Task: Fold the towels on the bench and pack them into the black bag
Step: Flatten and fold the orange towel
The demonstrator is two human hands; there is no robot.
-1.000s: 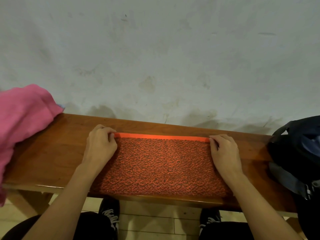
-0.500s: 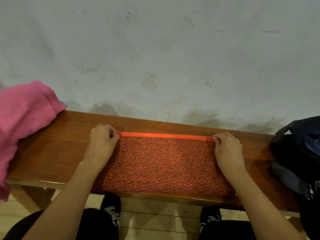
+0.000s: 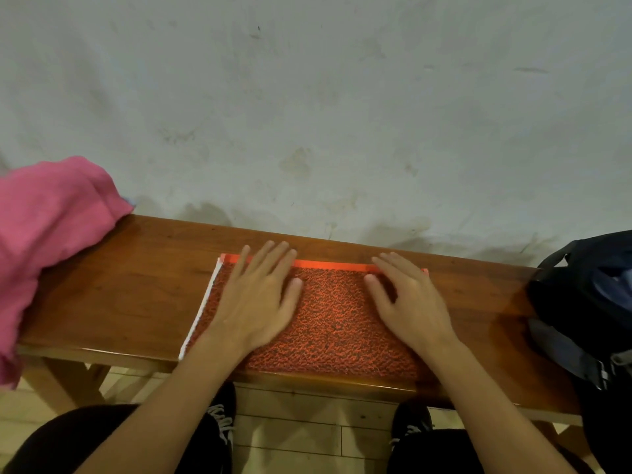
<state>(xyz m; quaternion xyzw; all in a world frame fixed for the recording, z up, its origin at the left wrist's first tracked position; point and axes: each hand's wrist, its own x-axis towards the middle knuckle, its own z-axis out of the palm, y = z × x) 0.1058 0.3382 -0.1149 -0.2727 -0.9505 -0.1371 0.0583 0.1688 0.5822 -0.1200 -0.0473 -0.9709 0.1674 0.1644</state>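
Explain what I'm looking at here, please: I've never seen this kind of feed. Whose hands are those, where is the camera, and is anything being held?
There is no robot here. The one view comes from a camera worn on a person's head, looking forward and down, so the arms enter from the bottom edge.

The left hand and right hand both lie flat, fingers spread, on an orange towel folded into a rectangle on a wooden bench. Nothing is gripped; the palms only press on the cloth.

At the bench's left end a pink towel sits in an unfolded heap, partly hanging over the edge. At the right end stands the black bag; whether it is open cannot be told from here.

Beyond the bench is a stained pale wall. Below it, the person's dark shoes rest on a light floor.
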